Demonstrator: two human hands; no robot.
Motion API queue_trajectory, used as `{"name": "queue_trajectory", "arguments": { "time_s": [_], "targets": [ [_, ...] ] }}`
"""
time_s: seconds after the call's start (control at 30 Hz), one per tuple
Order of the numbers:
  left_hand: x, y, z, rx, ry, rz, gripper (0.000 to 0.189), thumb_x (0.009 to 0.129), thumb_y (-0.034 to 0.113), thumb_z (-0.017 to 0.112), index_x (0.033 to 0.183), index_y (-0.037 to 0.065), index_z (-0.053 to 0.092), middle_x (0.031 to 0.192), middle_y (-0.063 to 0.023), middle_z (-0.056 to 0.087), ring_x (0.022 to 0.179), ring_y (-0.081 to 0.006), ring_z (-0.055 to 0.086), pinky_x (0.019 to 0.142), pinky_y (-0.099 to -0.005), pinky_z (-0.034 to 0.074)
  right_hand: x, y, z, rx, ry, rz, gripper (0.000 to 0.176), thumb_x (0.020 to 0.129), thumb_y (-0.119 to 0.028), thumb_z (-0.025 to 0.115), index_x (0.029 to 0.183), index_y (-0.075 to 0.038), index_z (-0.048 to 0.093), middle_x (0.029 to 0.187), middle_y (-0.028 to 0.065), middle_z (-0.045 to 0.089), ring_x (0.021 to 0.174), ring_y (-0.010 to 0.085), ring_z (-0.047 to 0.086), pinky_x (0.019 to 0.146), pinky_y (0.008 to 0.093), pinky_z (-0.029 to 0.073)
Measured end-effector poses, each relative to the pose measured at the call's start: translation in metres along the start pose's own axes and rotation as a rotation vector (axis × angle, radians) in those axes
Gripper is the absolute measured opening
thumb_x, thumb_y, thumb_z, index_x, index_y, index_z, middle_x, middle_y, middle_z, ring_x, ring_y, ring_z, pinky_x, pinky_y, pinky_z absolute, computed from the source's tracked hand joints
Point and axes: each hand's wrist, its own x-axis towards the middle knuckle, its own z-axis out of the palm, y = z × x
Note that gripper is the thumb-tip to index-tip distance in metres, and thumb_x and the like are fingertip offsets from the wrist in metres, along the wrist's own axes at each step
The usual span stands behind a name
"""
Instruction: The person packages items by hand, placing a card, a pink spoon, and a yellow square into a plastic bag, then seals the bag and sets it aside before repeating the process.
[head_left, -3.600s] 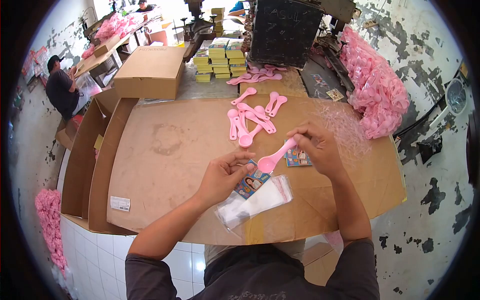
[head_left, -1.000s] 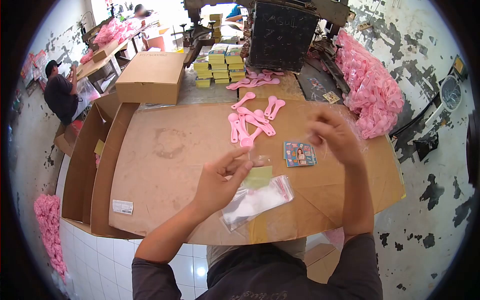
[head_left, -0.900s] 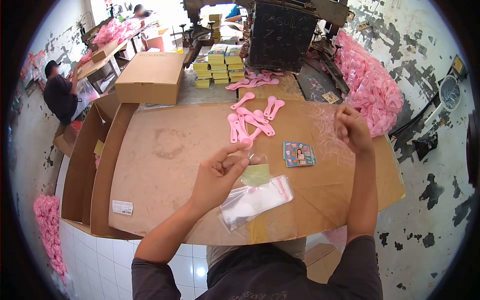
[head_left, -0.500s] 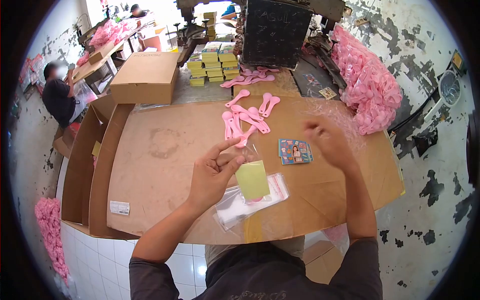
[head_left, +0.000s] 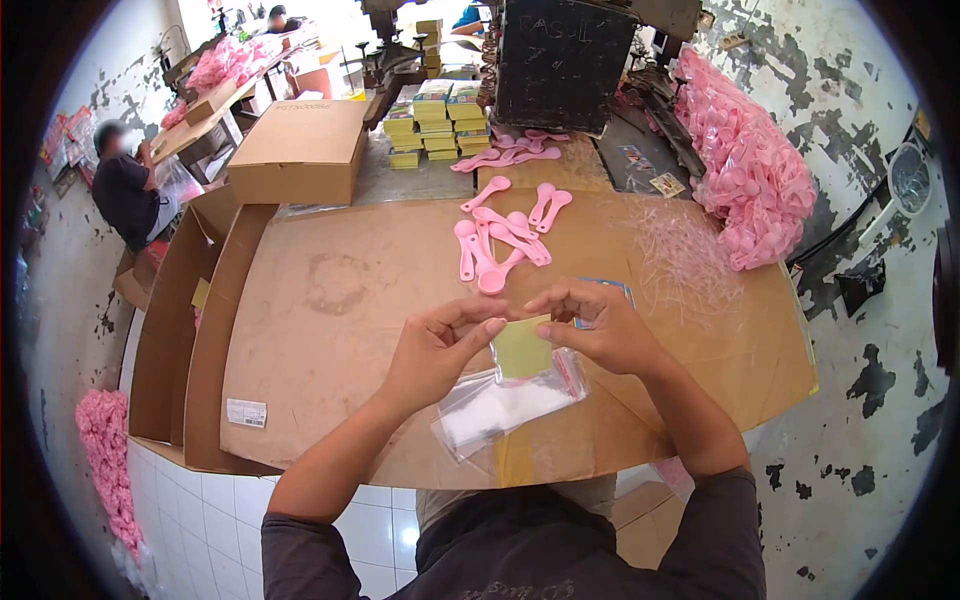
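A small clear plastic bag with a yellow-green card (head_left: 522, 352) in it hangs upright between my two hands. My left hand (head_left: 432, 350) pinches its upper left edge between thumb and fingers. At the upper right edge, my right hand (head_left: 605, 330) is closed on it in the same way. Just below lies a pile of flat clear plastic bags (head_left: 490, 412) with a pink strip at one end. Several pink measuring spoons (head_left: 490, 280) lie beyond my hands. Blue picture cards (head_left: 618, 288) are mostly hidden behind my right hand.
Cardboard (head_left: 330, 350) covers the table. A closed carton (head_left: 300, 140) and stacks of cards (head_left: 435, 120) stand at the back. Bagged pink spoons (head_left: 750, 170) are heaped at the right, near clear plastic strips (head_left: 685, 250). A person (head_left: 125, 190) sits far left.
My right hand has come down and left from above the picture cards and now grips the bag's upper right edge. My left hand still holds the bag, now slightly further right.
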Motion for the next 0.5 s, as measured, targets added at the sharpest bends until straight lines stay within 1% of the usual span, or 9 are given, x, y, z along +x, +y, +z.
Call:
{"name": "queue_trajectory", "arguments": {
  "time_s": [0.03, 0.13, 0.2, 0.23, 0.3, 0.4, 0.5],
  "targets": [
    [-0.001, -0.001, -0.001, 0.033, 0.002, -0.054, 0.029, 0.101, 0.01, 0.067, 0.127, -0.004, 0.066, 0.112, -0.0133, 0.074, 0.103, -0.016, 0.071, 0.09, -0.0315, 0.059, 0.0, 0.002, 0.001, 0.059, 0.016, 0.029, 0.022, 0.097, -0.008, 0.071, 0.117, 0.001, 0.07, 0.1, 0.003, 0.071, 0.088, 0.0076, 0.064, 0.078, 0.0245, 0.053],
    [-0.002, -0.002, 0.001, 0.086, 0.038, -0.068, 0.025, 0.1, 0.009, 0.068, 0.121, -0.004, 0.071, 0.109, -0.0114, 0.075, 0.1, -0.0139, 0.07, 0.089, -0.0296, 0.059, -0.001, 0.005, 0.003, 0.197, 0.053, 0.095, 0.022, 0.097, -0.008, 0.071, 0.116, 0.002, 0.071, 0.099, 0.0035, 0.072, 0.089, 0.0085, 0.066, 0.08, 0.0247, 0.053],
    [-0.002, 0.001, 0.005, 0.037, 0.066, -0.044, 0.024, 0.1, 0.008, 0.068, 0.121, -0.004, 0.071, 0.108, -0.0108, 0.076, 0.1, -0.0131, 0.07, 0.089, -0.0289, 0.058, -0.001, 0.004, 0.003, 0.234, 0.065, 0.112, 0.02, 0.097, -0.007, 0.071, 0.115, 0.002, 0.071, 0.099, 0.004, 0.072, 0.089, 0.009, 0.066, 0.081, 0.0251, 0.054],
    [-0.002, 0.002, 0.006, 0.012, 0.08, -0.031, 0.023, 0.1, 0.007, 0.068, 0.12, -0.004, 0.072, 0.107, -0.0104, 0.076, 0.099, -0.0127, 0.07, 0.089, -0.0285, 0.058, -0.001, 0.007, 0.002, 0.24, 0.067, 0.101, 0.019, 0.097, -0.006, 0.071, 0.114, 0.002, 0.072, 0.099, 0.0042, 0.072, 0.09, 0.0093, 0.066, 0.081, 0.0252, 0.054],
    [-0.003, 0.001, 0.004, 0.077, 0.048, -0.024, 0.022, 0.1, 0.004, 0.067, 0.12, -0.004, 0.072, 0.11, -0.0108, 0.076, 0.101, -0.0128, 0.07, 0.09, -0.0282, 0.057, -0.001, 0.014, -0.002, 0.25, 0.07, 0.079, 0.017, 0.097, -0.005, 0.071, 0.112, 0.002, 0.073, 0.1, 0.0045, 0.072, 0.09, 0.0098, 0.067, 0.081, 0.0254, 0.054],
    [-0.003, -0.004, -0.002, 0.097, 0.014, -0.004, 0.023, 0.098, -0.001, 0.065, 0.12, -0.004, 0.072, 0.114, -0.0117, 0.075, 0.102, -0.0131, 0.07, 0.091, -0.0277, 0.057, -0.001, 0.016, -0.003, 0.244, 0.073, -0.008, 0.015, 0.096, -0.005, 0.071, 0.109, 0.002, 0.074, 0.102, 0.0049, 0.071, 0.093, 0.0103, 0.066, 0.082, 0.0253, 0.054],
    [-0.003, -0.004, -0.006, 0.092, -0.028, 0.014, 0.026, 0.097, -0.006, 0.062, 0.121, -0.004, 0.072, 0.116, -0.0126, 0.075, 0.104, -0.0139, 0.07, 0.093, -0.0279, 0.056, -0.001, 0.017, -0.009, 0.262, 0.026, -0.042, 0.015, 0.096, -0.002, 0.069, 0.11, 0.003, 0.074, 0.103, 0.0059, 0.071, 0.095, 0.0108, 0.066, 0.083, 0.0256, 0.053]
  ]
}}
